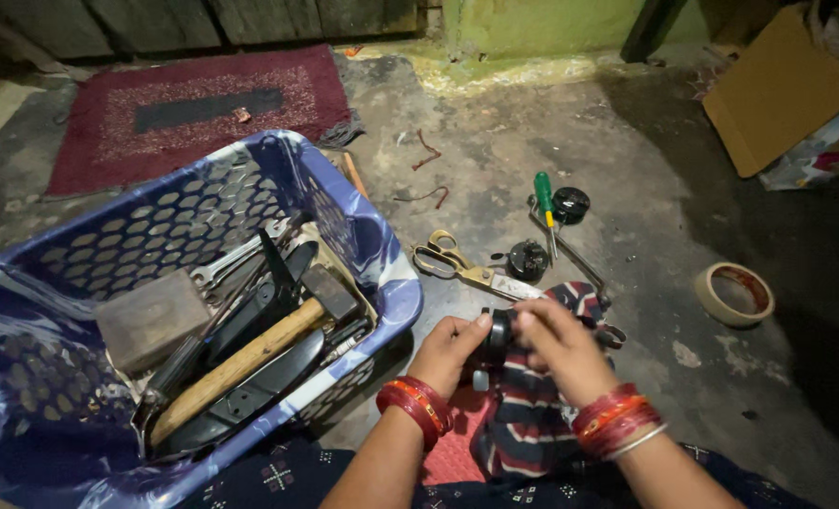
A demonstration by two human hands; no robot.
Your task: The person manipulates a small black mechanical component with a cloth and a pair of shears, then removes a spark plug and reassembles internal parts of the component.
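Observation:
My left hand (449,350) and my right hand (559,347) both grip a small round black part (496,337) held between them above a striped cloth (532,415) on my lap. Red bangles circle both wrists. Just beyond my fingers lie brass-handled scissors (459,264) on the concrete floor. Another black round part (529,260) sits past the scissors, and a green-handled screwdriver (546,205) lies beside a black round cap (570,205).
A blue plastic basket (382,247) at the left holds a wooden-handled hammer (259,351), a wrench (236,259), a grey block and dark tools. A tape roll (735,294) lies at right. A red mat (198,108) and cardboard (775,90) lie farther back.

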